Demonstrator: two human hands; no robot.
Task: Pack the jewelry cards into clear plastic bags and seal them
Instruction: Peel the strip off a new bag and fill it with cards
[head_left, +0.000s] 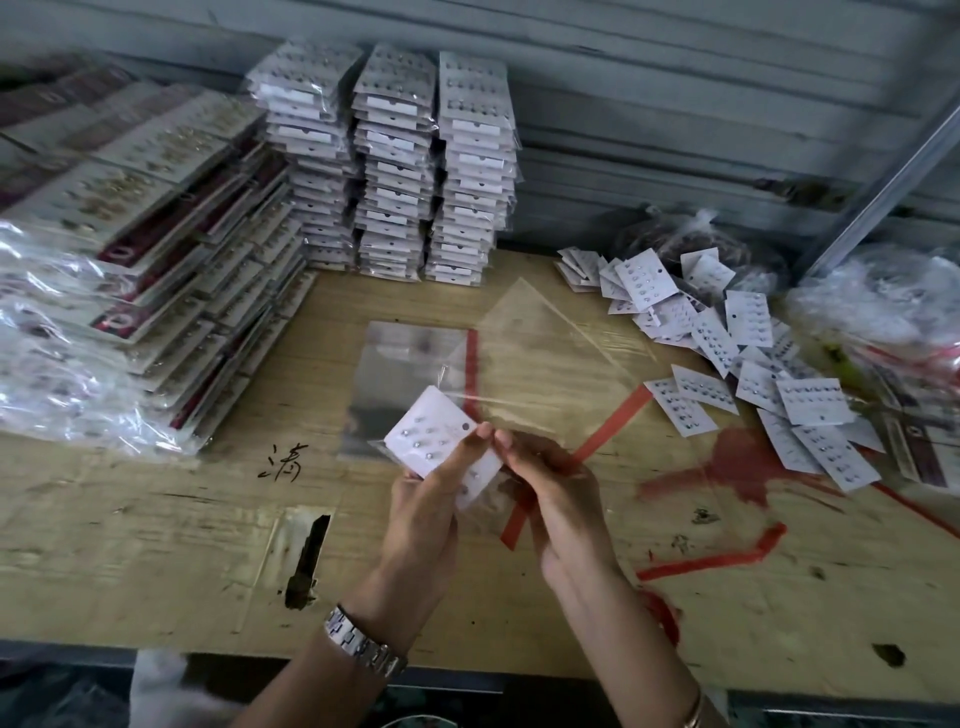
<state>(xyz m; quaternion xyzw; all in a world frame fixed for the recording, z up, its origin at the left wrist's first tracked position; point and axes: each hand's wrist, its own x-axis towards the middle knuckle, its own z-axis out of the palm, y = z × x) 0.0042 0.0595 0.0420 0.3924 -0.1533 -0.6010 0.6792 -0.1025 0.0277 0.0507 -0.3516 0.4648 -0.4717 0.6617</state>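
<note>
The left hand (423, 499) grips a jewelry card (434, 436) above the desk's (156, 525) front edge, and the right hand (558, 499) pinches a clear bag (530, 358). Bagging seems to be in hand. Next, the card needs sliding fully inside.

Forearms reach from bottom edge to frame centre. Left hand (421, 499) grips jewelry card (431, 439); right hand (561, 499) pinches clear bag (545, 364), fingertips nearly touching.
</note>
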